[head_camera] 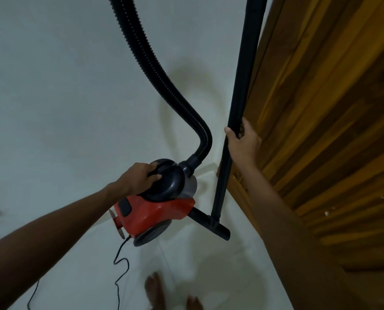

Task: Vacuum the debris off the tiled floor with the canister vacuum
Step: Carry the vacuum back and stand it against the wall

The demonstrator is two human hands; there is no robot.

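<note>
Canister vacuum (pixel 155 211), red and black, hangs above the white tiled floor (pixel 209 265) and two bare feet (pixel 155 287). Left hand (pixel 139 177) grips its top handle, fingers curled over. Right hand (pixel 242 142) wraps the black wand (pixel 240 97) beside a wooden door (pixel 332 108). Ribbed hose (pixel 164 81) arcs upward.

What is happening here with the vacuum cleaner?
A person holds the red canister vacuum by its top handle with the left hand. The right hand grips the black wand beside the wooden door. The floor nozzle sits at the door's base, and the cord trails over the white tiles.
</note>
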